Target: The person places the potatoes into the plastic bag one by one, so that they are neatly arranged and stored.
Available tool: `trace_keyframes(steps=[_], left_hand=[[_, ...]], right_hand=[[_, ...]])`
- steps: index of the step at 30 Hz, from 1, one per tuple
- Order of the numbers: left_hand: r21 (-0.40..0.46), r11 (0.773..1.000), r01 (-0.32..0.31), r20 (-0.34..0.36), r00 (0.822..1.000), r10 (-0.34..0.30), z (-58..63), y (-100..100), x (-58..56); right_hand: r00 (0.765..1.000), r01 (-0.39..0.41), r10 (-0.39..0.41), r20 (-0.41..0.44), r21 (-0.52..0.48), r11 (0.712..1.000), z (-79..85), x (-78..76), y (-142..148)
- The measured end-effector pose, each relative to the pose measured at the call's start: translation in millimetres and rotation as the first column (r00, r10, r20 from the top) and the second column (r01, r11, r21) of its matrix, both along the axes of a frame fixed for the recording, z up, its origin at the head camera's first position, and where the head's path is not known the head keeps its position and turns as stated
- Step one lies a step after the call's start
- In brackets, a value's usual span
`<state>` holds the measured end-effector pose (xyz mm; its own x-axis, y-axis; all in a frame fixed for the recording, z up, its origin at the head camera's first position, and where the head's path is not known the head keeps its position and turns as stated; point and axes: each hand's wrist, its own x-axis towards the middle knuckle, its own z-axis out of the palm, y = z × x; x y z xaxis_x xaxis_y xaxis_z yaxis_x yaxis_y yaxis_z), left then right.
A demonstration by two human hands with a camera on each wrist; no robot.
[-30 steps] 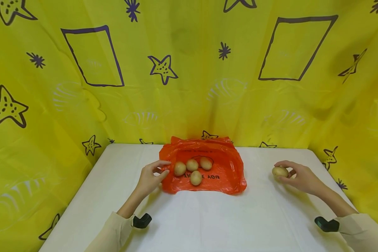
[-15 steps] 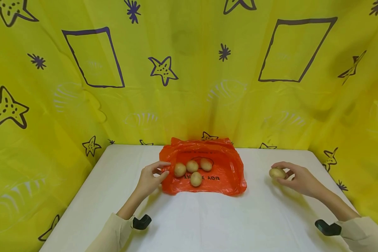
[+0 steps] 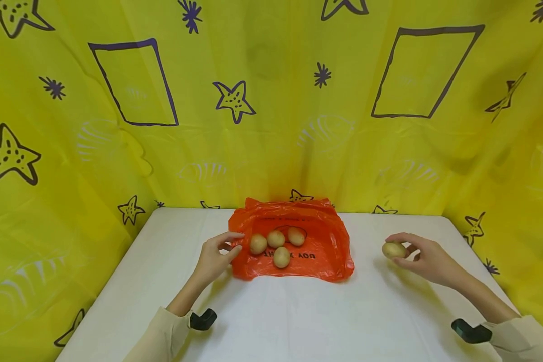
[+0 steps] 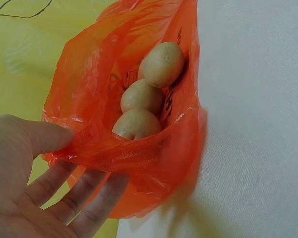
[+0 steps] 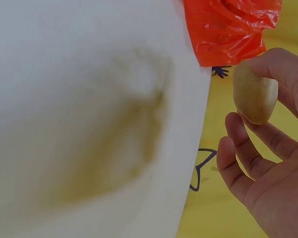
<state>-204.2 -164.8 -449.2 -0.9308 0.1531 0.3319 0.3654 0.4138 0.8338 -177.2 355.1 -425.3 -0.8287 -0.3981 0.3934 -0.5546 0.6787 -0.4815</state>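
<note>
An orange-red plastic bag (image 3: 328,244) lies with its mouth spread toward me at the back of the table. Inside it, near its left side, several potatoes (image 3: 281,257) rest together. My left hand (image 3: 213,257) holds the bag's left rim; in the left wrist view the thumb (image 4: 52,138) lies on one side of the plastic and the fingers on the other. Well to the right of the bag, my right hand (image 3: 430,259) pinches a single potato (image 3: 392,250) between thumb and fingers, above the table. In the right wrist view this potato (image 5: 255,94) shows clear of the tabletop.
A white-covered table (image 3: 298,322) spreads beneath both hands. Yellow curtains (image 3: 271,146) with star and shell prints stand behind it and at both sides. A dark wrist device (image 3: 203,319) sits by the left sleeve, another (image 3: 471,332) by the right.
My right hand has moved slightly left with the potato in it. The left hand, the bag and the potatoes inside have stayed in place.
</note>
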Motion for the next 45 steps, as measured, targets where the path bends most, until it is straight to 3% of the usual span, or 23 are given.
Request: trace_keyframes(steps=[20, 45], left_hand=[[-0.016, 1.000, -0.007, 0.005, 1.000, 0.007, 0.9, 0, -0.4], [-0.008, 1.000, -0.008, 0.016, 1.000, 0.008, 0.0, 0, 0.6]], right_hand=[[0.996, -0.076, 0.074, -0.042, -0.048, 0.996, 9.9, 8.4, -33], [0.985, -0.161, 0.166, 0.042, -0.105, 0.981, 14.6, 4.8, -86]])
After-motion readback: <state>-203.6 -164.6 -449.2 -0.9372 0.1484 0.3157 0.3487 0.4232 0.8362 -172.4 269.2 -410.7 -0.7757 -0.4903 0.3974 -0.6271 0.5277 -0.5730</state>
